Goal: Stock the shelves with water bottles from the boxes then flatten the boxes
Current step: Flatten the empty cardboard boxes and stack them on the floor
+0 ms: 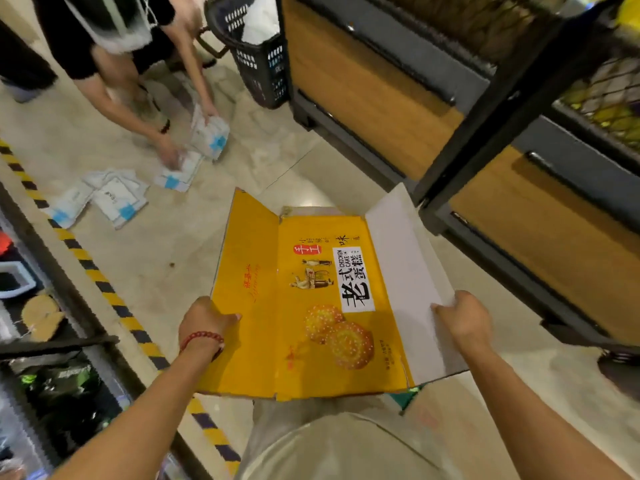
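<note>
Above the floor, the flattened yellow box (pixel 311 306) spans both hands, left hand (pixel 204 323) and right hand (pixel 464 320) fingers clamped on its side flaps.

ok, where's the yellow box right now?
Head view, centre: the yellow box, flattened, is held between the left hand and right hand, over the floor.

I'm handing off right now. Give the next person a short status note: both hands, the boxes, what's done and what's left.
Left hand grips the left edge of the yellow cake box; right hand grips its white right flap.
The box is opened out, nearly flat, held above the floor.
Flattened white boxes lie on the floor; a second person handles more there.
No water bottles show.
Left: finish flattening this box and set it down.
</note>
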A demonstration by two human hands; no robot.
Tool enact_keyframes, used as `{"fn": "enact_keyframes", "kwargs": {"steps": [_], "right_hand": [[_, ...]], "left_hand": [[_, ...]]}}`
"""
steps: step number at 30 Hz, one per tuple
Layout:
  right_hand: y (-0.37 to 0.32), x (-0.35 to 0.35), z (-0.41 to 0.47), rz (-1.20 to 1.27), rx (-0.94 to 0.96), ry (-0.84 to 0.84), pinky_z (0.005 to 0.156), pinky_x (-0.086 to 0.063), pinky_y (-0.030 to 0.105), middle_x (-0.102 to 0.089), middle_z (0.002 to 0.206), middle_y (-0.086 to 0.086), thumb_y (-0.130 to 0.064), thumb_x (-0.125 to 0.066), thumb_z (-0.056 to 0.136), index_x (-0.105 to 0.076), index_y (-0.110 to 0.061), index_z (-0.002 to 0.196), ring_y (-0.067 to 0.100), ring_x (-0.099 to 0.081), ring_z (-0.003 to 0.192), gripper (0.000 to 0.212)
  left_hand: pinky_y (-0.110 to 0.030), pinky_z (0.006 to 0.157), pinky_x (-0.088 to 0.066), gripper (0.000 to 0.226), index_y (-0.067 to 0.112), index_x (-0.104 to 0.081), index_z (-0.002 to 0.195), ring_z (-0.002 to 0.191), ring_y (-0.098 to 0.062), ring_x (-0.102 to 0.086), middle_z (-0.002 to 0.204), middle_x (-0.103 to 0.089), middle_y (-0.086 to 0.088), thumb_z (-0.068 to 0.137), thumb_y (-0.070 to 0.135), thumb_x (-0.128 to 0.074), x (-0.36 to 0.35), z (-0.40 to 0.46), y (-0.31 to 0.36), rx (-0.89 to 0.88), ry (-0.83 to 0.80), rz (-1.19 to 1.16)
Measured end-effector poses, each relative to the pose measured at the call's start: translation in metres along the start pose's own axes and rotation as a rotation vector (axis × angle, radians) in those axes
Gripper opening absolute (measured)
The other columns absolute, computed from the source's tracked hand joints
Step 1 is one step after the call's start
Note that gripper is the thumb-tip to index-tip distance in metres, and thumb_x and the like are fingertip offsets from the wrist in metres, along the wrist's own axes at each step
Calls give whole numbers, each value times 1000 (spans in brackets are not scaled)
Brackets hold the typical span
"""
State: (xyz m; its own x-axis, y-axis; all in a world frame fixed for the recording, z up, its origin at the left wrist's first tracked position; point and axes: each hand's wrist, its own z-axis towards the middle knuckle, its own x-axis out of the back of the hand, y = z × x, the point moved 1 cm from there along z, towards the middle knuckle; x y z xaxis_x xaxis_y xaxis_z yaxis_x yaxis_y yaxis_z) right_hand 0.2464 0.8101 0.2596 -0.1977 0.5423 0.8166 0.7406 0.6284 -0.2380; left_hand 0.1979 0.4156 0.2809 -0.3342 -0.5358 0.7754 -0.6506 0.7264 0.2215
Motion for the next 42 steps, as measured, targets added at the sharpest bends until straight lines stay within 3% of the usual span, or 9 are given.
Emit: {"fn": "enact_keyframes", "kwargs": {"steps": [4, 14, 20, 23, 26, 29, 32, 38, 42], "right_hand": [[29, 2, -25, 108, -191, 93, 66, -41, 32, -64, 103, 15, -32, -62, 87, -59, -8, 103, 34, -59, 92, 29], [104, -30, -178, 451, -745, 298, 64, -38, 30, -64, 105, 18, -29, -63, 87, -60, -3, 104, 35, -60, 94, 31], [144, -59, -276, 602, -1043, 448, 60, -37, 30, -61, 98, 17, -29, -62, 88, -53, -5, 88, 29, -54, 81, 25], [160, -80, -317, 708, -1185, 520, 62, -41, 32, -60, 98, 15, -28, -61, 88, -47, -9, 85, 26, -51, 79, 24], [178, -94, -350, 746, -1300, 552, 66, -40, 31, -60, 107, 16, -31, -59, 90, -55, -8, 101, 32, -57, 92, 25], [204, -103, -376, 805, -1354, 597, 67, -38, 30, -60, 115, 16, -30, -58, 91, -56, -6, 116, 35, -57, 101, 35], [236, -115, -400, 847, -1448, 577, 66, -42, 31, -61, 112, 16, -31, -57, 90, -56, -6, 112, 34, -59, 97, 33], [299, -128, -441, 927, -1615, 664, 69, -50, 35, -62, 102, 16, -29, -59, 89, -56, -7, 102, 34, -59, 88, 26], [342, -130, -461, 884, -1727, 703, 68, -41, 33, -62, 105, 18, -29, -57, 91, -56, -4, 106, 36, -59, 95, 29]], "left_hand": [[-29, 49, -34, 35, 12, -42, 73, 51, -18, -43, 64, -44, -5, 81, 26, -74, 5, 19, 55, -190, -64, 102], [-36, 70, -45, 35, 6, -54, 95, 84, -33, -56, 96, -61, -18, 79, 28, -75, -19, -4, 182, -771, -294, 469], [-37, 69, -43, 32, 11, -47, 95, 82, -30, -51, 88, -52, -11, 83, 30, -70, -78, -91, 226, -1070, -396, 698], [-36, 64, -41, 29, 12, -46, 84, 73, -25, -50, 85, -54, -11, 83, 27, -71, -111, -141, 235, -1202, -454, 775], [-34, 58, -38, 32, 16, -41, 74, 67, -22, -49, 76, -50, -8, 83, 25, -70, -143, -192, 232, -1340, -476, 853], [-34, 57, -40, 26, 11, -48, 87, 72, -26, -54, 81, -55, -10, 84, 27, -69, -177, -243, 222, -1434, -509, 917], [-31, 53, -36, 26, 11, -48, 84, 67, -23, -51, 74, -53, -8, 84, 25, -70, -213, -297, 210, -1545, -505, 994], [-36, 68, -42, 25, 6, -49, 102, 89, -31, -56, 88, -51, -10, 89, 21, -63, -290, -407, 181, -1717, -485, 1132], [-36, 69, -38, 30, 3, -52, 108, 82, -27, -48, 94, -54, -14, 88, 22, -63, -340, -467, 168, -1787, -533, 1152]]}}
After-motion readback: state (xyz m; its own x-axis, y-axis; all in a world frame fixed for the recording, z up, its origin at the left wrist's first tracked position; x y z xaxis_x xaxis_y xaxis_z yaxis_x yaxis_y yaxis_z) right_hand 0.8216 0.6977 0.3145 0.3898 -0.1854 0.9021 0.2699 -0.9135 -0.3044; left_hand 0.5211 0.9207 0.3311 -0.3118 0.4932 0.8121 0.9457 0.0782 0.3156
